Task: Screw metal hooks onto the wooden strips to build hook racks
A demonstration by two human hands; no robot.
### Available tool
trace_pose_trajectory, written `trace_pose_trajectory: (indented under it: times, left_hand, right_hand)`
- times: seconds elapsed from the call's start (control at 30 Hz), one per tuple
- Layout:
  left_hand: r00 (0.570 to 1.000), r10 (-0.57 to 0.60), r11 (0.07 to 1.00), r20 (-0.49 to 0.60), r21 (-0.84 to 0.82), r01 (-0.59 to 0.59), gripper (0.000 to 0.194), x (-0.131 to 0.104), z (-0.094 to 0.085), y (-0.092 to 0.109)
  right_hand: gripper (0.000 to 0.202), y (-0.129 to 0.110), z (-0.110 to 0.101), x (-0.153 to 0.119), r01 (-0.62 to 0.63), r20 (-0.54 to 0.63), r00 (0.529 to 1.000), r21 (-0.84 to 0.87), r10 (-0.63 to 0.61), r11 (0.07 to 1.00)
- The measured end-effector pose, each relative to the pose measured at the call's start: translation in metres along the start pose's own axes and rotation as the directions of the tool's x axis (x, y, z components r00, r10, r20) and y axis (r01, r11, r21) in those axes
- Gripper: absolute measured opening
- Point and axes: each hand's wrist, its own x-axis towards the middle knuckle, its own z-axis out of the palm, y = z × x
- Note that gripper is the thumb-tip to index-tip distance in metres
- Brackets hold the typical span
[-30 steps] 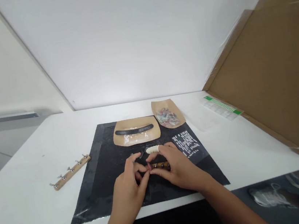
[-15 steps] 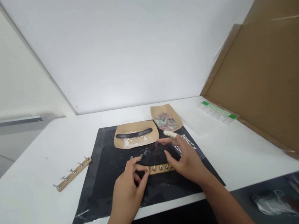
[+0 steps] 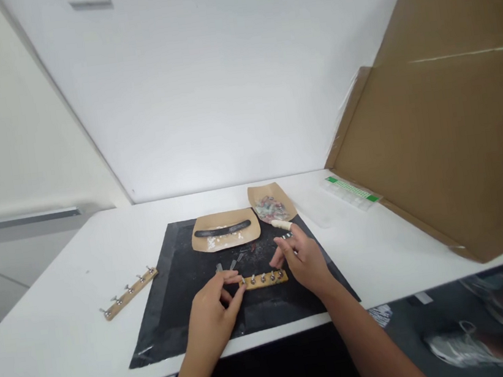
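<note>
My left hand (image 3: 214, 311) pinches the left end of a short wooden strip (image 3: 263, 281) with several metal studs standing on it. The strip lies on a black mat (image 3: 175, 310). My right hand (image 3: 304, 259) hovers just above and beyond the strip's right end, fingers bent and apart, with nothing visible in them. A cream finger cover (image 3: 281, 225) sits on its outstretched index finger. A few clear nail tips (image 3: 233, 264) lie on the mat behind my left fingertips, and a small dark red piece (image 3: 253, 247) lies farther right.
A second wooden strip (image 3: 130, 292) with metal clips lies left of the mat. Behind are a paper tray (image 3: 200, 242) with a black nail file and white bits, and another tray (image 3: 283, 191) of nail tips. A clear case (image 3: 351, 191) and cardboard (image 3: 451, 156) stand right.
My right hand has drawn back from the strip's right end, uncovering it, and its fingers have curled in. My left hand stays at the left end. The whole view has shifted slightly.
</note>
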Motion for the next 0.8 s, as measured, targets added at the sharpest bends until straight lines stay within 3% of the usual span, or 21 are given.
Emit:
trace_pose_trajectory:
  times: [0.13, 0.23, 0.5, 0.8]
  left_hand:
    - [0.998, 0.055, 0.998, -0.011, 0.017, -0.055, 0.022, -0.002, -0.001, 0.003]
    - [0.992, 0.123, 0.991, -0.015, 0.055, -0.122, 0.023, -0.004, -0.001, 0.007]
    - [0.967, 0.256, 0.905, 0.018, 0.347, -0.246, 0.025, -0.006, 0.004, 0.013]
    - [0.975, 0.22, 0.931, 0.024, 0.295, -0.217, 0.024, -0.005, 0.005, 0.011]
  right_hand:
    - [0.028, -0.001, 0.002, -0.004, 0.034, 0.052, 0.998, 0.061, -0.038, 0.998]
    - [0.026, -0.003, 0.002, -0.006, 0.096, 0.025, 0.995, 0.08, -0.098, 0.992]
    - [0.021, 0.0, 0.001, -0.007, 0.161, -0.033, 0.987, 0.142, -0.158, 0.977]
    - [0.017, -0.005, 0.0, -0.007, 0.179, 0.024, 0.983, 0.065, -0.181, 0.982]
